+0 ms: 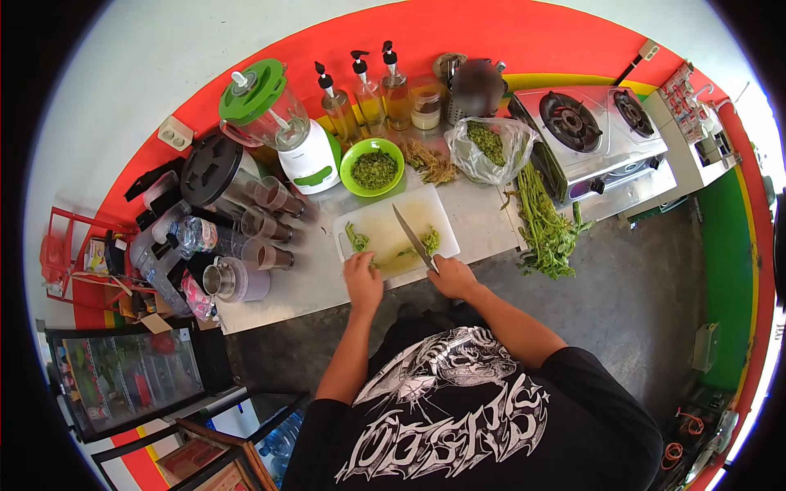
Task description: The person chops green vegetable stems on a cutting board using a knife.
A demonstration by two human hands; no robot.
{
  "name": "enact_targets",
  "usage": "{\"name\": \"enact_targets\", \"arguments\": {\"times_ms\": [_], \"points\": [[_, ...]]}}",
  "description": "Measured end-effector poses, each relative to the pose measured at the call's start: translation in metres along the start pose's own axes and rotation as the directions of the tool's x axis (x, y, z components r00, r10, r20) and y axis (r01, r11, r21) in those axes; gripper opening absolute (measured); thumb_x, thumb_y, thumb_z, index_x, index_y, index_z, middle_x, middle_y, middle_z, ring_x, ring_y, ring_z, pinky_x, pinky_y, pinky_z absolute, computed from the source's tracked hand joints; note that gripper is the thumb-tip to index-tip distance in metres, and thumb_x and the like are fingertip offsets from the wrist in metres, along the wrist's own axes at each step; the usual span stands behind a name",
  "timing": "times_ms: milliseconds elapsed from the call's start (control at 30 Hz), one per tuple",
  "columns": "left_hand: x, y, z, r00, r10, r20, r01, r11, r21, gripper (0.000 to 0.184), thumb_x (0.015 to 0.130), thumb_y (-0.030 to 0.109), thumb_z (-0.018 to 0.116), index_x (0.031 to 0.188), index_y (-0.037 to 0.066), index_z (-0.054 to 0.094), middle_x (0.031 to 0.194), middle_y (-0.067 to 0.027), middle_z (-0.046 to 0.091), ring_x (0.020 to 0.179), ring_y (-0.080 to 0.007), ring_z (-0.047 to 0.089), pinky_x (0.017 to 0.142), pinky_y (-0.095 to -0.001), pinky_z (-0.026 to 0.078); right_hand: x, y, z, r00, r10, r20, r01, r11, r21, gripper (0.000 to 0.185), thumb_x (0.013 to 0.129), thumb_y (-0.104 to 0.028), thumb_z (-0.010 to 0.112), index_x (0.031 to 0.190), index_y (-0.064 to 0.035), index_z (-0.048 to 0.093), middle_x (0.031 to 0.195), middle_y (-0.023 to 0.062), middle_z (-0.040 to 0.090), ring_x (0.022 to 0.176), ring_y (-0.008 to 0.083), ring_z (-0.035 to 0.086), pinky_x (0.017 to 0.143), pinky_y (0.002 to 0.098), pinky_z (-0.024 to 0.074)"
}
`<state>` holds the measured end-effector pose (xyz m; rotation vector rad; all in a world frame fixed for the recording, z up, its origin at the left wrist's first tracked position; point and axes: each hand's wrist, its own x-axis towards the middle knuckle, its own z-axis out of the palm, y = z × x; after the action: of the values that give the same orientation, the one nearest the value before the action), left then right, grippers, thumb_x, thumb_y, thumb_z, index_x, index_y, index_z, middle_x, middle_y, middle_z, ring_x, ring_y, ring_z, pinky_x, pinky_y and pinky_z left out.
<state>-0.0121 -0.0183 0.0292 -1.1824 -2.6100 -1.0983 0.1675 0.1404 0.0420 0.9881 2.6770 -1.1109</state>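
Observation:
My right hand (453, 277) is wrapped round the handle of a kitchen knife (412, 233), whose blade points up and left over the white cutting board (438, 209). Chopped greens (430, 240) lie beside the blade. At the board's near left edge is my left hand (363, 277), its fingers curled together with bits of green at the tips; what they pinch is too small to make out. A small bunch of green stalks (356, 237) rests on the board just above that hand. Beyond the board stands a bright green bowl (350, 182) filled with chopped greens.
A blender (304, 155), pump bottles (372, 102) and a gas stove (565, 159) line the back. Right of the board are a plastic bag (508, 164) of greens and leafy stalks (544, 225) overhanging the counter edge. Cups (266, 225) and a metal-topped container (241, 280) stand left.

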Motion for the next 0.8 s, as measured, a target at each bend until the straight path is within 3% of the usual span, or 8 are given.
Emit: {"name": "enact_targets", "arguments": {"times_ms": [33, 233, 400, 533, 633, 800], "points": [[0.002, 0.006, 0.007, 0.994, 0.025, 0.104, -0.014, 0.994, -0.113, 0.031, 0.079, -0.002, 0.065, 0.109, 0.007, 0.067, 0.107, -0.0128, 0.063, 0.106, -0.0353, 0.056, 0.093, -0.0452, 0.046, 0.0, -0.001, 0.0, 1.0, -0.002, 0.003, 0.002, 1.0, -0.007, 0.034, 0.092, -0.032, 0.06, 0.099, 0.0011, 0.057, 0.087, 0.0286, 0.068, 0.087, 0.0484, 0.066, 0.08, 0.057, 0.0516], [0.006, 0.026, 0.048, 0.97, 0.117, 0.212, -0.096, 0.989, -0.109, 0.021, 0.084, 0.008, 0.067, 0.105, 0.006, 0.068, 0.102, -0.0116, 0.063, 0.1, -0.0349, 0.057, 0.088, -0.0459, 0.047, -0.002, -0.004, 0.009, 0.999, 0.015, 0.049, -0.013, 0.999, -0.031, 0.039, 0.092, -0.028, 0.059, 0.112, 0.0026, 0.046, 0.09, 0.0329, 0.066, 0.088, 0.0518, 0.065, 0.082, 0.0589, 0.0508], [-0.001, 0.017, 0.047, 0.982, 0.069, 0.178, -0.049, 0.992, -0.118, 0.016, 0.086, 0.006, 0.064, 0.101, 0.005, 0.069, 0.098, -0.0115, 0.062, 0.096, -0.0344, 0.057, 0.085, -0.0446, 0.047, -0.002, -0.005, 0.017, 0.987, 0.017, 0.16, -0.012, 0.999, -0.036, 0.048, 0.092, -0.025, 0.056, 0.125, 0.0081, 0.043, 0.098, 0.0336, 0.067, 0.093, 0.0506, 0.066, 0.084, 0.0581, 0.0518], [0.001, 0.022, 0.041, 0.988, 0.129, 0.082, -0.116, 0.982, -0.151, 0.016, 0.086, 0.004, 0.062, 0.1, 0.005, 0.069, 0.098, -0.0115, 0.062, 0.095, -0.0344, 0.057, 0.085, -0.0442, 0.048, -0.008, -0.02, 0.011, 0.982, 0.041, 0.182, -0.022, 0.994, -0.108, 0.038, 0.091, -0.02, 0.056, 0.115, 0.0066, 0.044, 0.094, 0.0349, 0.066, 0.092, 0.0515, 0.066, 0.085, 0.0578, 0.0519], [-0.001, 0.016, 0.048, 0.962, 0.222, 0.16, -0.197, 0.968, -0.158, 0.015, 0.085, 0.003, 0.063, 0.098, 0.005, 0.07, 0.099, -0.0112, 0.062, 0.096, -0.0339, 0.058, 0.085, -0.0443, 0.049, -0.008, -0.029, 0.012, 0.971, 0.099, 0.216, -0.063, 0.984, -0.168, 0.037, 0.09, -0.018, 0.055, 0.115, 0.0069, 0.044, 0.094, 0.0346, 0.067, 0.093, 0.0505, 0.067, 0.085, 0.0572, 0.0529], [-0.009, 0.023, 0.045, 0.975, 0.198, 0.101, -0.178, 0.968, -0.178, 0.013, 0.081, 0.003, 0.068, 0.094, 0.004, 0.071, 0.1, -0.0103, 0.063, 0.096, -0.0335, 0.058, 0.085, -0.0437, 0.049, 0.003, -0.03, 0.025, 0.979, 0.094, 0.179, -0.059, 0.98, -0.19, 0.033, 0.091, -0.014, 0.053, 0.116, 0.0066, 0.043, 0.095, 0.0347, 0.067, 0.091, 0.0498, 0.068, 0.083, 0.0555, 0.0546]]}}
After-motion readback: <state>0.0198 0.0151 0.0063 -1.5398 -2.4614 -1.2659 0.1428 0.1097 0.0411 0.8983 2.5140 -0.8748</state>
